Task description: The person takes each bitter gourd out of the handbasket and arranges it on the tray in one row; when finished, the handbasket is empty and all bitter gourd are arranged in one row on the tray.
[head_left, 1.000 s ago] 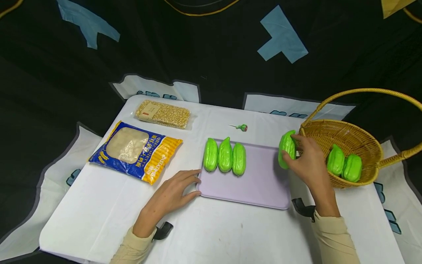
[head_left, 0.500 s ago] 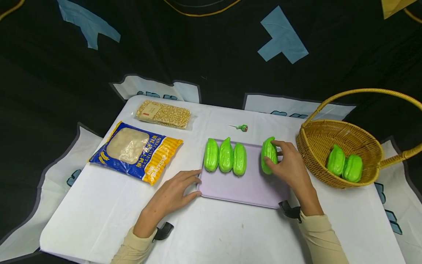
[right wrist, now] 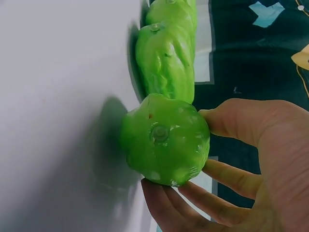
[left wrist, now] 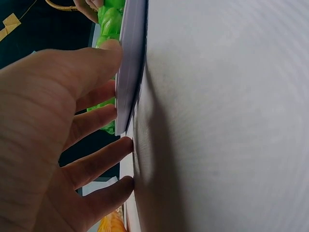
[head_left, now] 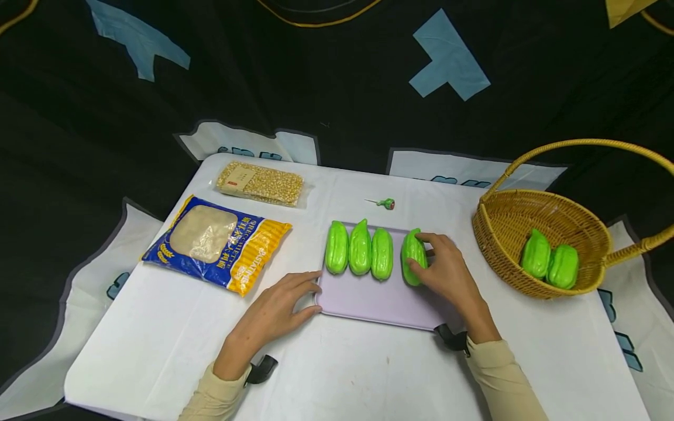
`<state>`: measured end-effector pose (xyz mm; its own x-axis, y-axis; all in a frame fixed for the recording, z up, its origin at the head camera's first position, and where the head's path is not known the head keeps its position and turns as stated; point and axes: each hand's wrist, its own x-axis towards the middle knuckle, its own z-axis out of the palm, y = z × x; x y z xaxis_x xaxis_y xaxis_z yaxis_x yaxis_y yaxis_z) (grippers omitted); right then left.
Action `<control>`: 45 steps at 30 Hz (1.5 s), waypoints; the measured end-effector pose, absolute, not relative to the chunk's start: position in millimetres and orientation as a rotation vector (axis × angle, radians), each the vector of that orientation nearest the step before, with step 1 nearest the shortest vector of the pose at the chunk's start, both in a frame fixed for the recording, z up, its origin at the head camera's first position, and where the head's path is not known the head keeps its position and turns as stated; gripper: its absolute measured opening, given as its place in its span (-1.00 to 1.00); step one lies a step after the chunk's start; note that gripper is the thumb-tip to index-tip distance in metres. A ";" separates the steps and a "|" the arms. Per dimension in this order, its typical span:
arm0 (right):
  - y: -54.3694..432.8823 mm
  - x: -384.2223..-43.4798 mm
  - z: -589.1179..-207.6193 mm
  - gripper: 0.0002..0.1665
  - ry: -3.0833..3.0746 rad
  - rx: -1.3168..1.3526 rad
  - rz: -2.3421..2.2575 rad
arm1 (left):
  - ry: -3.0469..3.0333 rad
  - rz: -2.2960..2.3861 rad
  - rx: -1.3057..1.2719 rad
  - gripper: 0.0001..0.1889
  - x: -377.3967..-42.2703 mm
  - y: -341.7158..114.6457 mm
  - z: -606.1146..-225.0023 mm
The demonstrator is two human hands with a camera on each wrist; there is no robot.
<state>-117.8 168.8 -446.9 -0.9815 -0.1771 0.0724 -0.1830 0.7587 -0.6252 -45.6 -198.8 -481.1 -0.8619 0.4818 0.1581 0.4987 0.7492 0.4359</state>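
My right hand holds a glossy green ribbed gourd between thumb and fingers over the middle right of the lilac tray. In the right wrist view the gourd shows its round end and casts a shadow; whether it touches the tray I cannot tell. Three like gourds lie in a row at the tray's left, a gap away from the held one. My left hand rests at the tray's left edge with fingers spread. Its thumb touches the tray's rim in the left wrist view.
A wicker basket with a tall handle stands at the right, two more green gourds inside. A blue and yellow pasta bag and a packet of yellow kernels lie left. A green-wrapped lollipop lies behind the tray.
My right hand has carried the green gourd leftward and down, from beside the basket to over the tray near the row. My left hand has stayed in place.
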 end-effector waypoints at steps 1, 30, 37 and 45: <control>168.2 -118.2 -447.6 -0.25 -2.936 0.310 1.050 | -2.904 -0.741 -0.814 -0.66 -45.6 -198.8 -480.9; 156.3 -125.1 -450.1 -0.14 -3.020 0.298 0.985 | -2.845 -0.732 -0.827 -0.64 -45.3 -198.5 -483.1; 161.8 -123.6 -443.5 -0.18 -3.022 0.271 0.977 | -2.875 -0.742 -0.813 -0.64 -44.9 -198.5 -481.4; 179.9 -122.7 -430.9 -0.24 -2.962 0.260 0.967 | -2.917 -0.738 -0.807 -0.67 -46.1 -198.2 -480.9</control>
<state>-122.7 179.9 -430.9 -0.9861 -0.1529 0.0654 -0.1620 0.7950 -0.5845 -46.1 -198.2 -480.9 -0.8655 0.4787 0.1479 0.4914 0.7536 0.4367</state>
